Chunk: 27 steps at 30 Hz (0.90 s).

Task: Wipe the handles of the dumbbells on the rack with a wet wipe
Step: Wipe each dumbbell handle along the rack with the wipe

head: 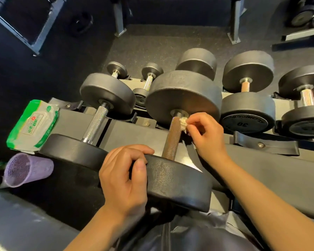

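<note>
Right hand (205, 134) grip pinched on wet wipe (183, 122) against rusty handle (172, 137), left hand (124, 178) grip clamped on near weight head (178, 183)

My left hand (123, 180) grips the rim of the near weight plate (178, 185) of the large dumbbell on the rack (261, 171), fingers curled over its top edge. My right hand (207, 134) pinches a crumpled wet wipe (183, 123) against the far end of the brown knurled handle (172, 138), just beside the collar of the far weight plate (183, 95). A second dumbbell with a silver handle (96, 124) lies to the left. A green wipe packet (33, 125) rests at the rack's left end, with a purple mesh cup (25, 169) near it.
</note>
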### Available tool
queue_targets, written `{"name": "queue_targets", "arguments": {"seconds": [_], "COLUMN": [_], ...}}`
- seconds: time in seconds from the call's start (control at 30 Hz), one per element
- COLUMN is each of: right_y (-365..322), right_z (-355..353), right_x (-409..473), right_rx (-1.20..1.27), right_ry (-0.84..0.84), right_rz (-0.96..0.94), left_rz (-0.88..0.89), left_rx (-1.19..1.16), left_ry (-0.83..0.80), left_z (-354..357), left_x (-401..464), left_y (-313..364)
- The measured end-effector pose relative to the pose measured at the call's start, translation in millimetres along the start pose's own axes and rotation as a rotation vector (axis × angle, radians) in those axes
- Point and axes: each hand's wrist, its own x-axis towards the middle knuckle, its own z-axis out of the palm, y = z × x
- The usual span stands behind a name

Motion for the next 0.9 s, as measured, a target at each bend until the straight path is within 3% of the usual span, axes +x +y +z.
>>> {"name": "queue_targets", "arguments": {"seconds": [0.07,0.13,0.3,0.43,0.5,0.57,0.67,0.77,0.9], "right_y": [3.2,-0.9,-6.1,-15.7,-25.8,-37.7,-64.4,-96.6,-133.8], "right_z": [8.8,11.8,-5.0,-23.6,-27.3,-30.5,-30.6,-10.0,47.8], "right_x": [-3.1,-12.1,-34.7,-29.6,-26.3,-15.8,16.8,52.5,86.7], "right_rx": [0.032,0.206,0.341,0.395,0.41,0.459,0.354,0.133,-0.153], "right_ry": [0.078,0.038,-0.38,-0.609,-0.675,-0.638,-0.531,-0.589,-0.713], "right_rz": [0.111,0.251,0.268,0.245,0.243,0.281,0.24,0.121,-0.034], "left_rz": [0.003,0.01,0.006,-0.003,-0.033,-0.116,-0.3,-0.355,-0.15], "left_rx": [-0.012,-0.013,0.021,0.045,0.043,0.017,-0.181,-0.402,-0.147], "left_ry": [-0.002,-0.004,-0.013,-0.032,-0.065,-0.128,-0.255,-0.296,-0.277], "left_z": [0.1,0.4,0.7,0.1,-0.9,-3.7,-13.4,-35.3,-93.4], "left_x": [-0.9,-0.1,2.9,3.8,4.9,6.5,13.1,26.6,50.7], "left_y": [0.2,0.4,5.8,9.1,9.4,10.6,11.0,-1.5,-48.5]}}
